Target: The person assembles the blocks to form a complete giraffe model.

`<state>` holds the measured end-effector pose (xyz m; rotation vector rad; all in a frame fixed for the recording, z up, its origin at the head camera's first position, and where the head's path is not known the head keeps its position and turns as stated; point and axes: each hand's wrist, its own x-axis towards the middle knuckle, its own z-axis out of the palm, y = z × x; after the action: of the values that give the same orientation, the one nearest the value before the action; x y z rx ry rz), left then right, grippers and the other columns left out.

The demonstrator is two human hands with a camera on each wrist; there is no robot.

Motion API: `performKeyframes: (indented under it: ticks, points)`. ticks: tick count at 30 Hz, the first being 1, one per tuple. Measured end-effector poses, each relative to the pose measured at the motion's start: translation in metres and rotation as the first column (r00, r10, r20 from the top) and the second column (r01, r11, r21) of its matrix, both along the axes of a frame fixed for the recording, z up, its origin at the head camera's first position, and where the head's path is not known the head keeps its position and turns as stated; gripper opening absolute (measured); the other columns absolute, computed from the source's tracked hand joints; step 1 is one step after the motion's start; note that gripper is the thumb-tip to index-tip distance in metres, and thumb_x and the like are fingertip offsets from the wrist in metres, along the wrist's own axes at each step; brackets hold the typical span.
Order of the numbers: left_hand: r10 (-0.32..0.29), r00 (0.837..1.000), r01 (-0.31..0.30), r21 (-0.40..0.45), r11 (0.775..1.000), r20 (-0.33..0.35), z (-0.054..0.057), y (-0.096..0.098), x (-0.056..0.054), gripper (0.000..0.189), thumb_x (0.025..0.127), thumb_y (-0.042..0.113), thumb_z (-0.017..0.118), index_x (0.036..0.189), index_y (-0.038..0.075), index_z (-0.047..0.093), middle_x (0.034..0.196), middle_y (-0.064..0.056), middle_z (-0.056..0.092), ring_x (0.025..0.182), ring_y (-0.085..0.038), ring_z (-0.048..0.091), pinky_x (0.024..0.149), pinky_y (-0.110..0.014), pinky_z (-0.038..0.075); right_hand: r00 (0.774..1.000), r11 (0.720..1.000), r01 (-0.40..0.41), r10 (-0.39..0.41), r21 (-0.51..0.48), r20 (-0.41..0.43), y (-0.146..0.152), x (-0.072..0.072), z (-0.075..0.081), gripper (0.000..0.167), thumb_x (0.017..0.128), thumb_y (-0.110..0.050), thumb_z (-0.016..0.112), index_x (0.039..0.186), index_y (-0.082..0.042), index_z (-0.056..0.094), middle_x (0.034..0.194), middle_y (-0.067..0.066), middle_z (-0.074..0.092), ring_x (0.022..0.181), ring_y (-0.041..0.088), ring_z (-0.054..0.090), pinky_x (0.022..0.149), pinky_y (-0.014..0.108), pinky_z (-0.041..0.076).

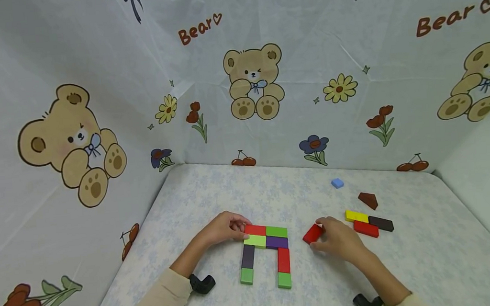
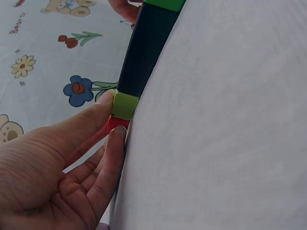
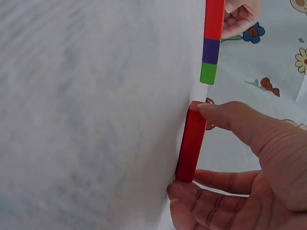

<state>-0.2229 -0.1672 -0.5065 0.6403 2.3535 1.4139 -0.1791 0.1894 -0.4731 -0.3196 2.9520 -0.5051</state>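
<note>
R hand (image 1: 337,238): fingers pinch loose red block (image 1: 312,234) on worktop (image 1: 213,189), just R of block figure (image 1: 276,242). L hand (image 1: 222,228): curled fingers hold figure's far L corner, partly covering it. Beyond R hand, approx. clustered: yellow block (image 1: 356,216), black block (image 1: 381,223), 2nd red block (image 1: 365,229); farther, brown block (image 1: 368,200), blue block (image 1: 337,183). R sleeve (image 1: 406,305) cut off.

Looks like a makeshift screened-off work area; can't tell home, lab or office beyond it. Sheeting (image 1: 305,38) printed with cartoon bears (image 1: 254,82) and flowers (image 1: 340,88) walls the back and left of a pale blue-patterned tabletop (image 1: 213,194).
</note>
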Motion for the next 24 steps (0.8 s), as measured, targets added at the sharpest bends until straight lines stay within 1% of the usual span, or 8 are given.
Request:
performKeyframes:
  ticks: [4, 8, 12, 17, 24]
  points:
    - [-0.002, 1.0, 0.002, 0.001, 1.0, 0.004, 0.001, 0.0, 0.0, 0.03, 0.085, 0.012, 0.084, 0.113, 0.006, 0.076, 0.083, -0.001, 0.067, 0.068, -0.012, 0.057, 0.062, -0.025, 0.047, 1.0, 1.0, -0.002, 0.002, 0.01, -0.003, -0.003, -0.001, -0.001, 0.07, 0.074, -0.033, 0.091, 0.127, 0.004, 0.064, 0.115, 0.017, 0.067, 0.09, 0.023, 0.061, 0.08, 0.044, 0.058]
    - [0.001, 1.0, -0.001, 0.003, 1.0, 0.008, 0.0, 0.0, 0.0, 0.031, 0.084, 0.012, 0.084, 0.113, 0.006, 0.076, 0.084, -0.001, 0.067, 0.068, -0.012, 0.057, 0.062, -0.025, 0.047, 1.0, 1.0, -0.007, 0.007, -0.011, 0.0, -0.005, -0.003, -0.001, 0.068, 0.074, -0.033, 0.092, 0.124, 0.003, 0.065, 0.105, 0.01, 0.067, 0.086, 0.02, 0.058, 0.077, 0.039, 0.058]
    - [0.007, 1.0, -0.007, 0.007, 1.0, 0.012, -0.002, -0.001, 0.0, 0.03, 0.084, 0.011, 0.085, 0.113, 0.005, 0.076, 0.083, -0.002, 0.067, 0.069, -0.014, 0.056, 0.062, -0.025, 0.047, 1.0, 0.999, -0.022, 0.022, -0.029, 0.009, -0.01, -0.006, -0.001, 0.066, 0.074, -0.035, 0.092, 0.123, 0.0, 0.066, 0.1, 0.006, 0.066, 0.087, 0.019, 0.059, 0.077, 0.039, 0.057]
    - [-0.002, 1.0, 0.002, 0.007, 1.0, 0.012, -0.004, -0.002, 0.0, 0.031, 0.084, 0.012, 0.085, 0.113, 0.006, 0.076, 0.084, -0.002, 0.067, 0.069, -0.013, 0.057, 0.063, -0.025, 0.048, 0.999, 0.998, -0.028, 0.03, -0.053, 0.032, -0.019, -0.008, 0.001, 0.062, 0.073, -0.032, 0.092, 0.122, -0.002, 0.067, 0.098, 0.005, 0.066, 0.088, 0.019, 0.06, 0.077, 0.04, 0.057]
    - [-0.009, 1.0, 0.009, 0.004, 1.0, -0.004, -0.004, -0.002, -0.002, 0.031, 0.085, 0.014, 0.085, 0.114, 0.009, 0.076, 0.084, 0.001, 0.068, 0.069, -0.011, 0.059, 0.064, -0.026, 0.05, 0.997, 0.996, -0.064, 0.066, -0.057, 0.03, -0.029, -0.015, 0.001, 0.06, 0.074, -0.03, 0.092, 0.122, -0.004, 0.067, 0.098, 0.005, 0.066, 0.088, 0.018, 0.059, 0.078, 0.04, 0.056]
